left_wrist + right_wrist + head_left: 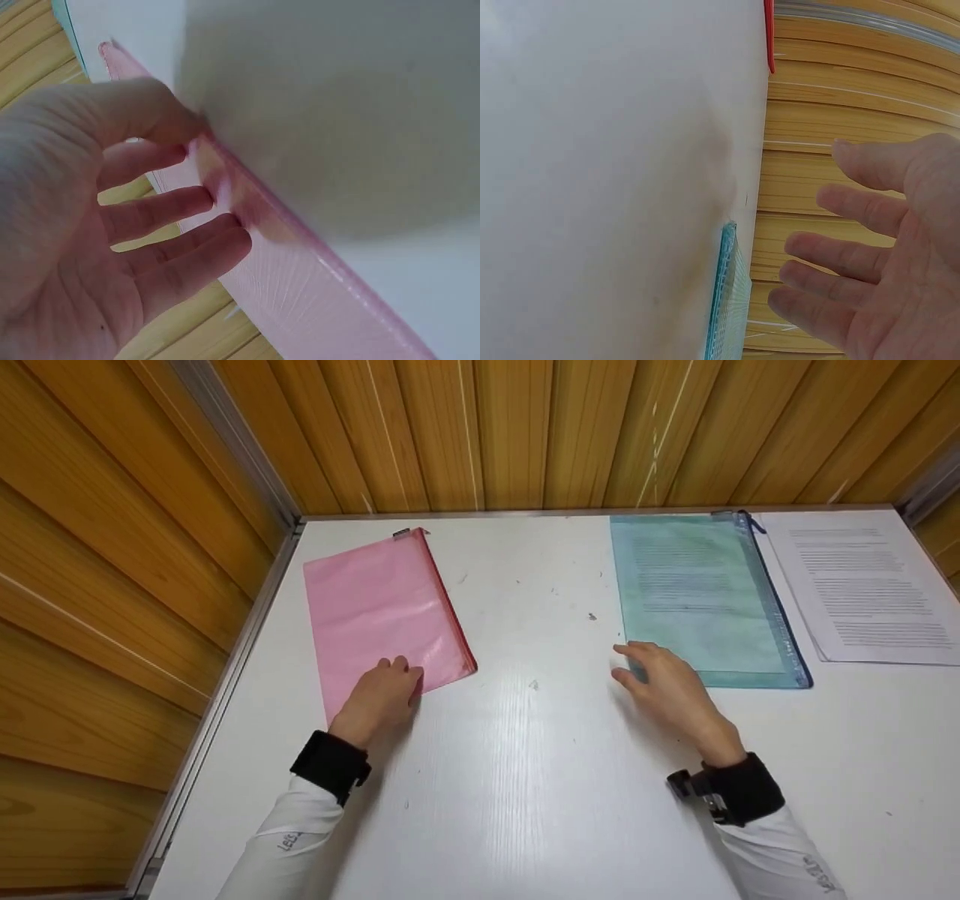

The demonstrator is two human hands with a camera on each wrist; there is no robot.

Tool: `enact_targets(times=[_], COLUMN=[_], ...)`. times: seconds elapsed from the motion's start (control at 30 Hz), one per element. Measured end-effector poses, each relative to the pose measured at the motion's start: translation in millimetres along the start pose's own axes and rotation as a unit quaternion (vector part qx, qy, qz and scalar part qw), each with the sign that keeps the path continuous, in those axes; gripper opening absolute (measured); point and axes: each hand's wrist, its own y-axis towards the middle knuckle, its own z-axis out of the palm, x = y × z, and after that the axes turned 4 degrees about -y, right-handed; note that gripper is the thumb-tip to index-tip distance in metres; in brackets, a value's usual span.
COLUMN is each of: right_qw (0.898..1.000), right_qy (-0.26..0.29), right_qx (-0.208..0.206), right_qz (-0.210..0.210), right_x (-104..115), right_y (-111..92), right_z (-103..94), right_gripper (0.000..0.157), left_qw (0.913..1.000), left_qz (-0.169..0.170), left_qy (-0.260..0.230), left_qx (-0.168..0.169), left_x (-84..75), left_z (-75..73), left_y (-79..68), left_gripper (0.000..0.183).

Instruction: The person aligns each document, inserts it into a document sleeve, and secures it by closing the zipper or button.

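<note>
A pink zip folder with a red zipper edge lies tilted on the white table at the left. Over its near edge is my left hand, fingers loosely bent. In the left wrist view the thumb tip reaches the edge of the pink folder, and the fingertips lie close over its surface. My right hand hovers at the near left corner of a teal zip folder, its fingers spread and nothing between them. Printed paper shows through the teal folder, which has a dark blue zipper edge.
Printed sheets lie at the far right, beside the teal folder. Wood-patterned panels rise behind the white table and along its left side, where a metal frame runs. Small dark specks dot the tabletop.
</note>
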Motion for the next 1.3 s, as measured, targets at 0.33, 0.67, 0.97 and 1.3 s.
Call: enact_targets(times=[0.33, 0.67, 0.97, 1.3], right_qw=[1.000, 1.000, 0.996, 0.990], right_qy=[-0.001, 0.016, 0.086, 0.138], right_qx=[-0.008, -0.003, 0.011, 0.009], right_qz=[-0.008, -0.007, 0.003, -0.026], right_x=[0.0, 2.6, 7.1, 23.8], right_y=[-2.3, -1.5, -2.3, -0.5], right_z=[1.8, 5.5, 10.4, 26.4], right_gripper=[0.046, 0.046, 0.050, 0.048], left_qw=[0.9956, 0.9923, 0.9877, 0.9757], left_qz=[0.001, -0.002, -0.004, -0.012], left_qy=[0.050, 0.033, -0.035, -0.075], left_qx=[-0.080, -0.119, -0.152, -0.206], left_x=[-7.3, -3.7, -15.3, -42.8], left_z=[17.8, 18.8, 19.7, 25.7], left_y=[2.3, 5.1, 14.7, 30.0], left_gripper=[0.013, 0.010, 0.016, 0.016])
